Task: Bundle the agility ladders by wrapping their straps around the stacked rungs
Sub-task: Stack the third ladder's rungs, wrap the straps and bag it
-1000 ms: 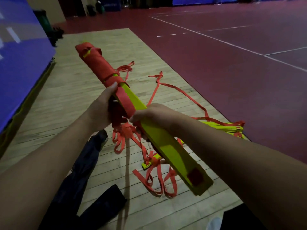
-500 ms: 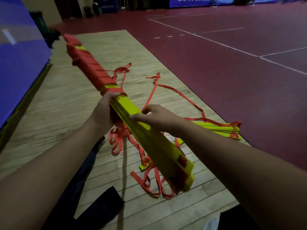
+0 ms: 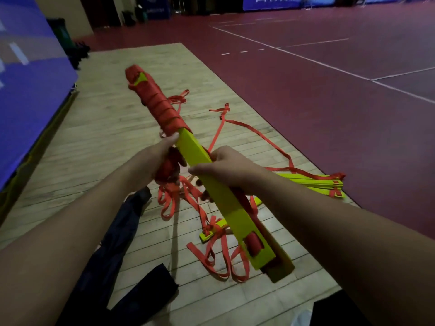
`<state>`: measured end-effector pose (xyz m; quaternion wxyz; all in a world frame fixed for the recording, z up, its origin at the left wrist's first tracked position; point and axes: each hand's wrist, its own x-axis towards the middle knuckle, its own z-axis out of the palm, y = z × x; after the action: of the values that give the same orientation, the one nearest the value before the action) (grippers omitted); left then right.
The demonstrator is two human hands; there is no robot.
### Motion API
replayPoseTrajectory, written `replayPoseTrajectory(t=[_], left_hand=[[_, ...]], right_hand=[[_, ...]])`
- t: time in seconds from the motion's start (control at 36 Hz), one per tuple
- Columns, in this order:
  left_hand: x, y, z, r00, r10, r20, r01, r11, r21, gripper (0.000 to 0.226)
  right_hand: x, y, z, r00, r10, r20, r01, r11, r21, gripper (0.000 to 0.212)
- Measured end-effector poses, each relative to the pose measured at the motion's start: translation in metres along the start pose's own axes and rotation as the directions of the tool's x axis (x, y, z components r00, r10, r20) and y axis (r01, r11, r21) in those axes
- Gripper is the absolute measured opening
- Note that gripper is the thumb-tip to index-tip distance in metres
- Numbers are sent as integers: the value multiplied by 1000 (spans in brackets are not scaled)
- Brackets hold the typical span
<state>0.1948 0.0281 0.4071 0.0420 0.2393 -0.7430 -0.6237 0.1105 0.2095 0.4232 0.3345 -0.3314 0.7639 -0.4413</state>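
rung stack (image 3: pixel 195 151) half wound in strap (image 3: pixel 162 107) | L hand (image 3: pixel 153 161) curled on stack + strap bunch below wrap | R hand (image 3: pixel 226 168) grips stack mid-length | loose loops on floor (image 3: pixel 106 128)

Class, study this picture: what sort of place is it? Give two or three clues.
Probably an indoor sports hall: a dark red court floor with white lines, blue banners along the far wall, and yellow agility ladder rungs with red straps.
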Motion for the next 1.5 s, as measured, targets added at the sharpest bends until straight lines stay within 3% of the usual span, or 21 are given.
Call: replayPoseTrajectory(t=[0.06,0.11,0.17,0.19,0.25,0.33,0.39,0.47,0.56,0.69,0.78,0.83,0.94,1.0,1.08,1.17,1.28,1.36,1.44,1.5], left_hand=[[1,3,9,1000,-13,-9,13,1000,-15,65],[1,2,20,997,-29,-70,26,998,-51,64],[0,0,28,990,-39,-138,16,986,-166,52],[0,0,28,984,-45,-170,4,972,-234,46],[2,0,22,975,-41,-218,-38,938,-345,37],[2,2,15,973,56,-226,-148,898,-415,34],[1,3,12,958,173,-227,-254,880,-401,38],[-2,8,10,939,282,-196,-338,859,-385,48],[-2,8,5,936,308,-169,-350,860,-372,53],[1,8,-3,962,219,-161,-265,889,-372,71],[1,4,-9,992,66,-109,-89,970,-227,100],[-2,3,-11,999,9,-44,-13,997,-74,108],[-1,10,3,998,25,-51,-29,996,-86,58],[0,11,12,994,47,-95,-57,993,-105,50],[0,6,16,982,62,-176,-98,975,-202,46],[-1,2,4,967,99,-236,-166,945,-283,39],[-4,3,-4,960,202,-196,-257,913,-316,42],[-6,10,1,940,254,-228,-323,877,-355,37],[-6,11,1,931,274,-240,-345,874,-341,38],[-5,11,-3,945,236,-224,-307,877,-370,41]], right_hand=[[0,-2,5,994,-52,-98,17,944,-330,33],[-2,-5,12,974,-170,-147,41,778,-626,23],[-5,-5,18,961,-241,-134,60,657,-752,22],[-4,-4,20,961,-250,-116,79,654,-752,23],[-5,-5,21,971,-221,-93,124,795,-594,29],[-4,-11,18,996,-90,-24,83,975,-208,48],[-4,-11,14,994,-4,111,11,998,-57,55],[-5,-7,11,925,27,380,-128,961,243,51],[-7,-8,12,905,-6,425,-166,915,367,51],[-6,-8,12,961,-77,264,8,967,255,48],[-4,-5,14,986,-110,127,93,986,136,41],[1,-1,17,996,-89,-15,89,996,11,42],[5,3,23,971,-117,-209,52,955,-291,48],[2,3,29,934,-225,-278,49,851,-522,48],[-1,3,34,904,-350,-244,117,752,-649,48],[0,-3,31,930,-339,-140,209,802,-559,43],[-1,-12,26,988,-138,74,149,975,-164,58],[0,-14,21,967,-89,240,97,995,-19,34],[1,-13,20,962,-87,258,78,996,43,26],[2,-14,21,978,-109,179,110,994,6,30]])
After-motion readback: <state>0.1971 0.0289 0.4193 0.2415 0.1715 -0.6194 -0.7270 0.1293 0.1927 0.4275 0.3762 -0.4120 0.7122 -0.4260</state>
